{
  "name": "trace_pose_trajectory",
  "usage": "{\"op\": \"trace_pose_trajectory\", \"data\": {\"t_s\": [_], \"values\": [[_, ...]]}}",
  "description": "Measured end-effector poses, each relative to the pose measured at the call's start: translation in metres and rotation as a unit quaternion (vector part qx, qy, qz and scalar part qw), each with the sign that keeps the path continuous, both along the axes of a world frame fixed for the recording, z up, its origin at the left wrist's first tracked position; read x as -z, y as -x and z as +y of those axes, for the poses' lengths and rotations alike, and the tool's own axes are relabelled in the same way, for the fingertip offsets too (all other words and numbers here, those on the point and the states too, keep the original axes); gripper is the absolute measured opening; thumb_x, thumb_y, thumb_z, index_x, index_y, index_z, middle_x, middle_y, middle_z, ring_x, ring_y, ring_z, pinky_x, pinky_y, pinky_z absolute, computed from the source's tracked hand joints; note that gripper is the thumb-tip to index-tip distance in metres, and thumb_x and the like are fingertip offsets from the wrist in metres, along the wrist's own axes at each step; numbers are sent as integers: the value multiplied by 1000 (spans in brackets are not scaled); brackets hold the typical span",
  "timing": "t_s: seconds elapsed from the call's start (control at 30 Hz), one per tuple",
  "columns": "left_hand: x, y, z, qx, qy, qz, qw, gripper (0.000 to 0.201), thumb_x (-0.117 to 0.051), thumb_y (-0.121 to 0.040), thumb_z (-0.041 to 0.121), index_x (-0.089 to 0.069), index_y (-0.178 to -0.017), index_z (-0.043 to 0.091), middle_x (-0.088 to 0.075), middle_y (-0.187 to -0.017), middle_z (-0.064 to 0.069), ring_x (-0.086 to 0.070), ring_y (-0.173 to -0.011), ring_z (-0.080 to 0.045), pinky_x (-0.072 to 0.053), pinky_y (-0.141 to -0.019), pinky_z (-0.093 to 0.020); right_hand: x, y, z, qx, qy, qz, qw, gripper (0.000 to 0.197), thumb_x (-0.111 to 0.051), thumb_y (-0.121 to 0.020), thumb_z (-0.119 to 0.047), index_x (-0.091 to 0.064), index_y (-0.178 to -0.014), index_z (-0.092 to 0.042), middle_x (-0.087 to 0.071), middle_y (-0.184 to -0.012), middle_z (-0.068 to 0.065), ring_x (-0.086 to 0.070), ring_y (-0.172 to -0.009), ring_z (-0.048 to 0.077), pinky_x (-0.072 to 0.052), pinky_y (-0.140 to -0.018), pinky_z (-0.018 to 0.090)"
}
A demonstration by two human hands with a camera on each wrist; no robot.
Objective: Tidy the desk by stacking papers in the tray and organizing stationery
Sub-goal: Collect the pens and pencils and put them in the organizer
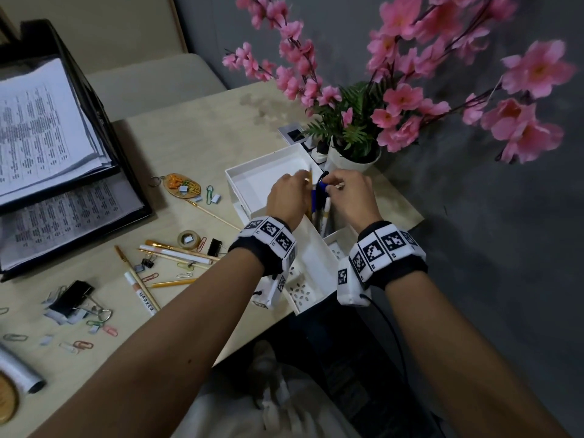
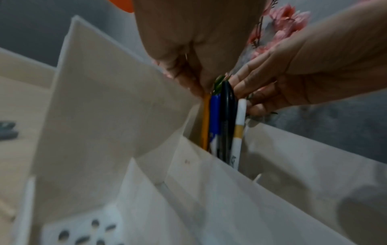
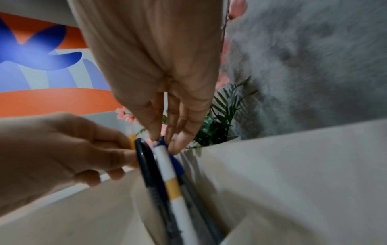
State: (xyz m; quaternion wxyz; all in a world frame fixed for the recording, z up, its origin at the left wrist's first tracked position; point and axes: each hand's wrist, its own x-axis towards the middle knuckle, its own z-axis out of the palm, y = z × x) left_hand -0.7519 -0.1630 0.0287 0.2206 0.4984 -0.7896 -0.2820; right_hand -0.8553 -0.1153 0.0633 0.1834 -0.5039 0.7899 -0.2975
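A white desk organizer (image 1: 252, 175) stands at the desk's far right. Its tall compartment holds a yellow pencil (image 2: 206, 119), a blue pen (image 2: 214, 116), a black marker (image 2: 226, 119) and a white marker (image 2: 239, 132), all upright. My left hand (image 1: 303, 181) pinches the top of the yellow pencil. My right hand (image 1: 330, 184) is just beside it, fingertips (image 3: 176, 144) closed on the blue pen's cap (image 3: 162, 143) and touching the other pen tops. A black paper tray (image 1: 94, 99) at the left holds stacked printed papers (image 1: 41, 121).
Loose stationery lies between tray and organizer: markers (image 1: 173, 252), brushes (image 1: 126, 263), a tape roll (image 1: 189, 239), binder clips (image 1: 71, 295), several paper clips. A potted plant (image 1: 350, 159) with pink blossoms stands right behind the organizer. The desk's front edge runs under my forearms.
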Motion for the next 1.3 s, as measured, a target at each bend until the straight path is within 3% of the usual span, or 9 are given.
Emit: {"op": "trace_pose_trajectory", "data": {"t_s": [0.23,0.37,0.53,0.7,0.8,0.87,1.0,1.13,1.3], "values": [[-15,-68,-2,-60,-32,67,995,47,-41,-90,-3,-45,-136,3,-55,-132,-19,-54,-118,-32,-39,-101,-31,-21,-49,-5,43,102,-36,993,30,-41,-85,10,-66,-99,-2,-66,-107,16,-60,-103,26,-46,-91,31],[-8,-147,-2,-174,-91,161,967,28,-44,-89,-1,-64,-108,3,-66,-103,-14,-65,-84,-23,-52,-79,-20,-11,-109,-4,-47,115,-47,991,22,-45,-85,5,-65,-92,0,-70,-97,16,-62,-92,29,-41,-79,28],[16,-252,15,-329,-187,249,892,25,-39,-91,-2,-62,-85,8,-57,-68,-2,-54,-51,-4,-39,-44,-10,47,-191,2,-279,-102,12,955,22,-48,-85,-4,-67,-97,-3,-67,-104,18,-61,-96,31,-49,-86,34],[38,-319,40,-437,-238,348,794,25,-39,-93,3,-60,-81,10,-58,-43,7,-53,-34,1,-42,-44,-15,82,-216,16,-351,-182,230,889,24,-46,-86,0,-61,-104,-1,-62,-109,19,-58,-102,35,-49,-82,40],[41,-336,53,-455,-244,352,780,32,-35,-91,-2,-56,-71,13,-55,-34,9,-50,-31,2,-38,-36,-8,84,-214,19,-341,-185,277,879,23,-47,-85,2,-60,-103,-1,-62,-108,19,-56,-103,35,-46,-83,39],[41,-339,58,-439,-260,356,782,32,-36,-91,-2,-57,-73,13,-60,-41,7,-50,-36,1,-37,-37,-9,80,-214,19,-317,-183,249,896,16,-51,-82,-1,-60,-96,-4,-64,-103,17,-58,-97,33,-46,-78,35],[37,-319,64,-323,-352,355,804,16,-48,-94,20,-61,-86,15,-59,-80,1,-53,-70,-9,-40,-61,-18,63,-235,19,-258,-150,-60,952,10,-58,-82,0,-58,-83,-10,-56,-83,6,-53,-68,14,-45,-54,14],[37,-297,58,-269,-366,323,830,36,-38,-99,30,-60,-74,17,-61,-79,2,-53,-76,-10,-38,-71,-27,47,-271,20,-318,-128,-153,927,10,-59,-86,-3,-66,-90,1,-62,-77,1,-56,-68,12,-50,-70,24],[38,-318,42,-450,-273,444,725,44,-31,-101,30,-43,-62,13,-44,-61,-2,-42,-52,-14,-39,-56,-25,73,-284,21,-274,-165,-48,946,22,-45,-91,-7,-62,-84,4,-63,-77,10,-60,-75,25,-47,-74,35]]}}
